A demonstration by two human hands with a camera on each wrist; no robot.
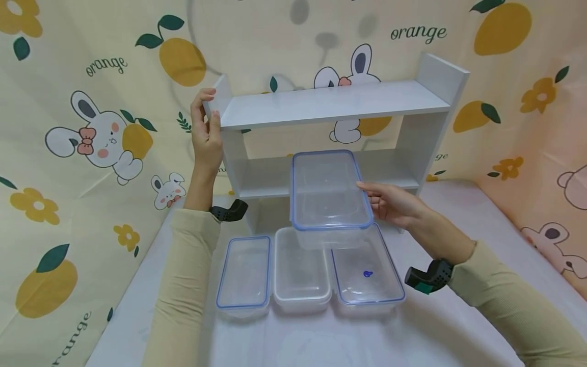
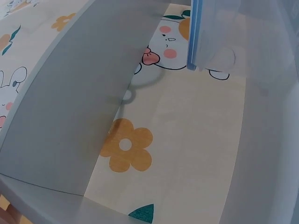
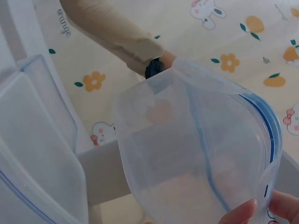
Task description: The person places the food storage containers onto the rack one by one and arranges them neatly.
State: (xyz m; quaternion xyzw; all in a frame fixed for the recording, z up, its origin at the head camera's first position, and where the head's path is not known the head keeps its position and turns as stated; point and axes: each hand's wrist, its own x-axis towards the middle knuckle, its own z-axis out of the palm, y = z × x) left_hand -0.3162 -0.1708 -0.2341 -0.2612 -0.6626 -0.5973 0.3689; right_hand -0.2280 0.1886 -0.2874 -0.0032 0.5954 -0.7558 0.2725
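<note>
Backdrop (image 1: 261,30) reads "orange" in several spots. Right hand (image 1: 390,204) pinches 1 blue-rimmed container (image 1: 327,191) by the shelf's (image 1: 330,107) front edge, above 3 more tubs (image 1: 302,275) on the table (image 1: 293,341); left hand (image 1: 207,135) grips the shelf's upper left corner.

Before me on the table (image 1: 298,341), three boxes (image 1: 301,278) stand side by side, with the shelf (image 1: 335,105) behind them

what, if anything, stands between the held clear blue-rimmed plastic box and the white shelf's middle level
Nothing visible: the right hand holds the box before the open middle level, partly hiding it.
</note>
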